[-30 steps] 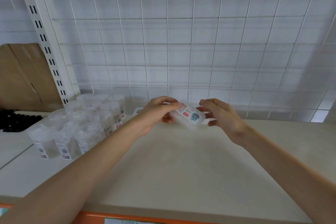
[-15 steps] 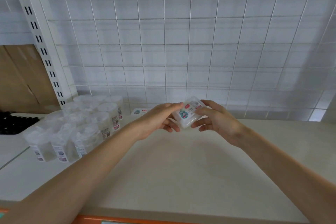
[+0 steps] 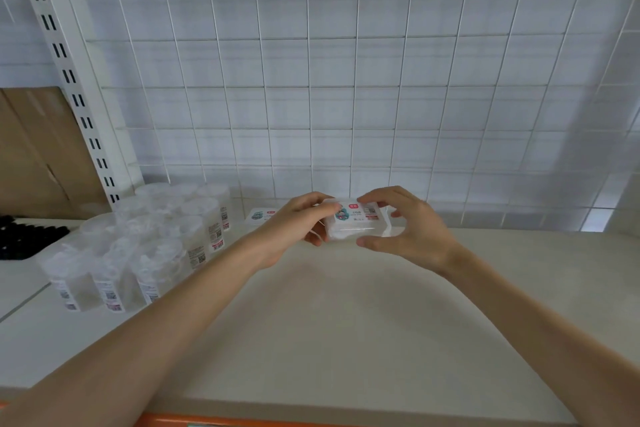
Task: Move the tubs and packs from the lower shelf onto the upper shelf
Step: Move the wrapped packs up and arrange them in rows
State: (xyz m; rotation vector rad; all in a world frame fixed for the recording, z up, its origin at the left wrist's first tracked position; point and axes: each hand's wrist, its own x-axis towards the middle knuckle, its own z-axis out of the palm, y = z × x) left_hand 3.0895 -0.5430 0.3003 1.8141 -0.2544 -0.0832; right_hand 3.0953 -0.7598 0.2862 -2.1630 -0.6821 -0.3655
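- the left hand (image 3: 294,224) grips the left end of a clear pack (image 3: 355,225); the right hand (image 3: 414,234) curls round its right end.
- the pack is near the back of the shelf (image 3: 346,322), possibly just above it.
- clear tubs (image 3: 149,246) stand clustered at the left.
- a second pack (image 3: 260,215) lies flat beside them.

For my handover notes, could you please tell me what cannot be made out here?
Head view:
- The lower shelf: below the bottom edge; items left unknown.
- Print on the pack: too small, blurred.
- Whether it touches the upper shelf: hidden by the left hand and right hand.
- The second pack: right end behind the left hand.
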